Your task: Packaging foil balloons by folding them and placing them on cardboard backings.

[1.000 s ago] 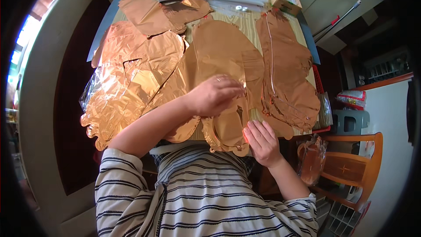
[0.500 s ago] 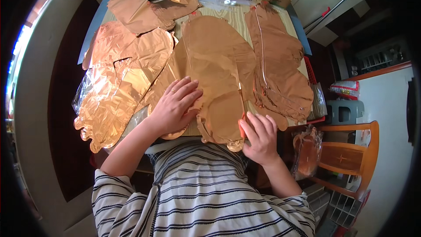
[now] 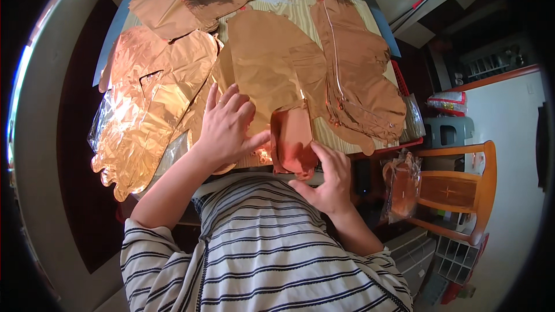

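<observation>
Since half a second ago, the lower end of the middle foil balloon point(image 3: 272, 63) has been doubled up into a small reddish folded flap point(image 3: 292, 138), and both hands have closed in around it at the near edge of the bench point(image 3: 300, 8). Left hand point(image 3: 228, 127) lies palm down with fingers spread on the flat copper foil just left of the flap, its thumb reaching across to touch the flap's left edge; it presses rather than grips. Right hand point(image 3: 329, 182) sits below and to the right of the flap, its fingers loosely curled, fingertips on the flap's lower right corner; whether it pinches the foil or only pushes against it cannot be told.

Other flat copper-coloured balloons cover most of the bench: a crinkled, shiny pile point(image 3: 153, 101) at the left, overhanging the edge, and a long piece point(image 3: 355, 75) at the right. A clear bag of the same foil point(image 3: 402, 185) hangs beside a wooden chair point(image 3: 462, 190) to the right. The person's striped shirt point(image 3: 260, 254) fills the lower part of the view.
</observation>
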`<state>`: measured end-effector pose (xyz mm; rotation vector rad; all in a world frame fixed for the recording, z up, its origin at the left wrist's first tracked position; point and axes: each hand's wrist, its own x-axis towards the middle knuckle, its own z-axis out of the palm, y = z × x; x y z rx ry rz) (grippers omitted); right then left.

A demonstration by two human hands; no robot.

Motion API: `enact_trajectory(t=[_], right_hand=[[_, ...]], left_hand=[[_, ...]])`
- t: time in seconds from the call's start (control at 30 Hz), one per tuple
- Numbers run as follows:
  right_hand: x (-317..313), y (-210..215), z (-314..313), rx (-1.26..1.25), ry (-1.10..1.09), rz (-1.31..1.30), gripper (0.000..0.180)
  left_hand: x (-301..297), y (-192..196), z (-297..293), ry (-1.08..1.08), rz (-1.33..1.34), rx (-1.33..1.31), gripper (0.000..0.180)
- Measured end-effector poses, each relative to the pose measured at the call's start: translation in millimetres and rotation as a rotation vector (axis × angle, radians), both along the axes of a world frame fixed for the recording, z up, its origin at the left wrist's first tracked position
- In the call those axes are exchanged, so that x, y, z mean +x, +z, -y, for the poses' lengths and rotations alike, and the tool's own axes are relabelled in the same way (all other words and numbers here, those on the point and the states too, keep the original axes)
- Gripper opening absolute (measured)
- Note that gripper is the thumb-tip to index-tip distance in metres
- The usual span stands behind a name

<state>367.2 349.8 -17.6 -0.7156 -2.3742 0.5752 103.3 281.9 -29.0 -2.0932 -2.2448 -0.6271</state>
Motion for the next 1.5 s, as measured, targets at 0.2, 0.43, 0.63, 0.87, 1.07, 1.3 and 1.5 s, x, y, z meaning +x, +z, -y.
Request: enact_trajectory(t=[0.2,0.43,0.63,0.87,1.07,1.3,1.5], right_hand=[[-22.7,-4.4,2.6,0.058,-0.168,0.046,0.058],[16.8,-19.0,-33.0,-0.423,-0.496,-0.214,0.026],[9.4,9.3,-53.3,0.089,-0.455,-0.038,0.056],[-44.6,-7.6,-108.6,0.254,0.173,0.283,0.053],[-51.3,-24.1,-125.6,0.229,0.263,0.377,0.049],[-43.4,-22.7,-119.5,0.195,0.231,0.367,0.048],[-42.5,-22.5,-117.7,0.172,0.212,0.354,0.047]], left_hand=[[22.4,-3.3,-19.9,0.118,-0.097,0.056,0.069],[17.1,-20.6,1.6,0.039,0.034,0.086,0.075],[15.4,-17.9,6.5,0.013,0.048,0.095,0.071],[16.5,-17.0,2.2,0.003,0.083,0.102,0.069],[9.8,-16.6,9.1,-0.014,0.100,0.094,0.068],[2.5,-14.2,5.6,-0.037,0.124,0.085,0.066],[-0.9,-17.5,-1.0,-0.028,0.089,0.081,0.065]])
